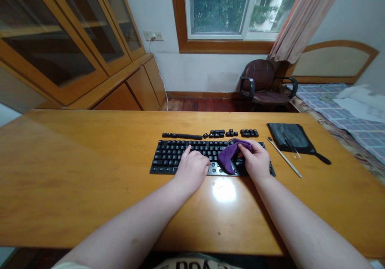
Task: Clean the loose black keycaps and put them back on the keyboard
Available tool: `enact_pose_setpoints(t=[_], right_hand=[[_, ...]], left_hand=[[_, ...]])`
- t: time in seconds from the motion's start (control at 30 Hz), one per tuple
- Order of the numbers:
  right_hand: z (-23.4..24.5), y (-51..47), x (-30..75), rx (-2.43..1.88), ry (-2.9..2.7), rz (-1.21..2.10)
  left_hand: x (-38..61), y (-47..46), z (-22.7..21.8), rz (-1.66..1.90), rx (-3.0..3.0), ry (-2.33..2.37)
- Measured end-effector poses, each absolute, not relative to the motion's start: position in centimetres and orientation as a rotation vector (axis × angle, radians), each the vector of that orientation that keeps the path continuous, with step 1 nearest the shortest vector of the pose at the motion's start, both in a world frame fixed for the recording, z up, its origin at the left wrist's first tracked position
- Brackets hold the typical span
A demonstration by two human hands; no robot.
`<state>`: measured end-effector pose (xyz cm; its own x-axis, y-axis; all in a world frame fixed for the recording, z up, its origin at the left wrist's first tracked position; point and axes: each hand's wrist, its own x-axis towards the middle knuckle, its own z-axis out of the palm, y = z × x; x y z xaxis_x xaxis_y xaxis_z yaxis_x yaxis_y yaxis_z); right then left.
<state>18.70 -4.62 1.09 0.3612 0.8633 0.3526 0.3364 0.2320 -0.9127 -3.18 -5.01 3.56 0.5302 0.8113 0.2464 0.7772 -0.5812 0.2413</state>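
Note:
A black keyboard (168,156) lies across the middle of the desk, with some keycaps off its lower right part. My left hand (194,166) rests on the keys near the centre, index finger stretched forward, the other fingers bent, holding nothing. Between the thumb and fingers of my right hand (257,158) is a purple cloth (227,156), which hangs down over the right part of the keyboard. The cloth and hand hide some of the keys there. Behind the keyboard, loose black keycaps (218,133) stand in a row, with a long space bar (189,136) among them.
Right of the keyboard lies a thin brush (284,156). Beyond it is a black pouch (290,136) with a metal wire tool (291,146) on top. The wooden desk (90,172) has its far edge before a brown chair (260,80). A glass-fronted cabinet (102,66) stands left.

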Motion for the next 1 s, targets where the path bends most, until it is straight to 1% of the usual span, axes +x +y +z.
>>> enact_pose_setpoints(t=[0.13,0.37,0.5,0.73,1.0], right_hand=[[1.1,-4.6,18.8,-1.360,-1.225,0.495],[0.9,-4.6,18.7,-1.331,-1.209,0.548],[0.9,-4.6,18.7,-1.331,-1.208,0.539],[0.9,-4.6,18.7,-1.337,-1.196,0.540],[1.0,-4.6,18.7,-1.339,-1.202,0.528]], left_hand=[[-3.2,-4.7,3.9,0.495,2.575,1.392],[-3.9,-3.6,4.5,0.478,2.237,1.512],[-4.0,-3.5,4.3,0.454,2.180,1.490],[-3.6,-3.7,4.0,0.431,2.282,1.489],[-3.4,-4.7,4.1,0.376,2.658,1.311]])
